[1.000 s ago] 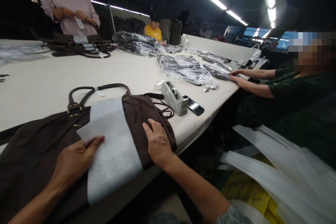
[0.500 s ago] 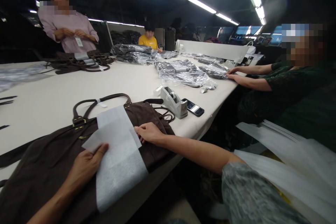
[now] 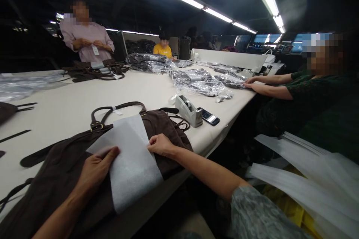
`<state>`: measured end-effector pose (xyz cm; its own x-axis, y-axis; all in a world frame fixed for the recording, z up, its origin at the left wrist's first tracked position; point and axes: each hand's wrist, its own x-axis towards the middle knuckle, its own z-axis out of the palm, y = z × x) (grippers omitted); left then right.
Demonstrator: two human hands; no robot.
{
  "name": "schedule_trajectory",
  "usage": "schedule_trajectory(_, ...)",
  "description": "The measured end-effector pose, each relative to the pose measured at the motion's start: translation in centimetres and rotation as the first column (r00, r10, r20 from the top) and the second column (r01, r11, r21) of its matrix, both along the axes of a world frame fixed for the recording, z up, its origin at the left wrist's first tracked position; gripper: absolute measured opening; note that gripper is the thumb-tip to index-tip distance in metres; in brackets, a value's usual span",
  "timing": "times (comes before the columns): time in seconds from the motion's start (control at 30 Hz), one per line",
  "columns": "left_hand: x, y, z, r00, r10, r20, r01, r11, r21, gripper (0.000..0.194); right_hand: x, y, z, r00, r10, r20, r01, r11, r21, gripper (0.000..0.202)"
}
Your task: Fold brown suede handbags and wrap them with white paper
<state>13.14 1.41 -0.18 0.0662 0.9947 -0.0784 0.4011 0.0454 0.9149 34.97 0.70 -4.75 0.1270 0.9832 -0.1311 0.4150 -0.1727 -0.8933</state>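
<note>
A dark brown handbag (image 3: 70, 164) lies flat at the table's near edge, its looped handles pointing away from me. White tissue paper (image 3: 131, 157) is draped across the bag's middle and hangs toward the front edge. My left hand (image 3: 99, 168) pinches the paper's left side, thumb on top and fingers underneath. On the right side, my right hand (image 3: 161, 145) grips the paper's edge between thumb and fingertips. Beyond the bag stands a grey tape dispenser (image 3: 188, 111), with a mobile phone (image 3: 209, 115) beside it.
Plastic-wrapped bags (image 3: 196, 80) lie farther along the pale table (image 3: 134, 89). A pile of brown bags (image 3: 97, 71) sits in front of a person in pink (image 3: 89, 44). At right, a co-worker's hands (image 3: 251, 82) touch a wrapped bag. White sheets (image 3: 308, 183) lie low on the right.
The upper flap of tissue paper now lies flatter and covers more of the strip below. Both hands keep their grip. The whole view has shifted slightly, so the scene sits further right.
</note>
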Motion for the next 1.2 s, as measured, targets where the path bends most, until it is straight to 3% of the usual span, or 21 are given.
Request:
schedule_trajectory(0.2, 0.7, 2.4, 0.2, 1.0, -0.002, -0.005, 0.002, 0.996, -0.088, 0.058, 0.0, -0.6, -0.4, 0.995, -0.014, -0.1, 0.012, 1.0, -0.028, 0.012)
schedule_trajectory(0.3, 1.5, 4.0, -0.2, 0.997, -0.02, -0.074, 0.009, 0.99, -0.141, 0.06, 0.0, -1.1, 0.1, 0.999, 0.016, -0.051, -0.017, 1.0, -0.024, 0.004)
schedule_trajectory(0.4, 2.4, 4.5, -1.0, 0.987, -0.062, -0.15, 0.032, 0.98, -0.195, 0.057, 0.0, -1.8, 0.6, 0.997, 0.066, 0.048, -0.067, 0.998, 0.022, 0.011)
schedule_trajectory(0.5, 2.9, 4.4, -1.7, 0.967, -0.043, -0.252, 0.009, 0.99, -0.137, 0.054, 0.0, -2.2, 0.9, 0.989, 0.095, 0.111, -0.101, 0.994, 0.051, 0.015)
schedule_trajectory(0.7, 2.1, 4.5, -2.3, 0.885, 0.119, -0.45, -0.111, 0.993, 0.044, 0.053, -0.3, -2.9, 1.3, 0.973, 0.095, 0.21, -0.1, 0.995, 0.018, 0.012)
schedule_trajectory(0.97, 2.8, 4.3, -2.5, 0.736, 0.032, -0.676, 0.075, 0.989, 0.129, 0.044, -0.6, -3.5, 1.8, 0.939, 0.105, 0.328, -0.107, 0.994, -0.011, 0.017)
schedule_trajectory(1.07, 2.7, 4.8, -3.0, 0.619, 0.112, -0.778, 0.212, 0.929, 0.302, 0.04, -0.7, -3.4, 1.7, 0.934, 0.109, 0.34, -0.111, 0.994, -0.013, 0.017)
schedule_trajectory(1.2, 2.8, 4.6, -3.1, 0.457, 0.359, -0.814, 0.432, 0.71, 0.556, 0.041, -0.7, -3.4, 1.8, 0.926, 0.102, 0.363, -0.101, 0.995, -0.023, 0.017)
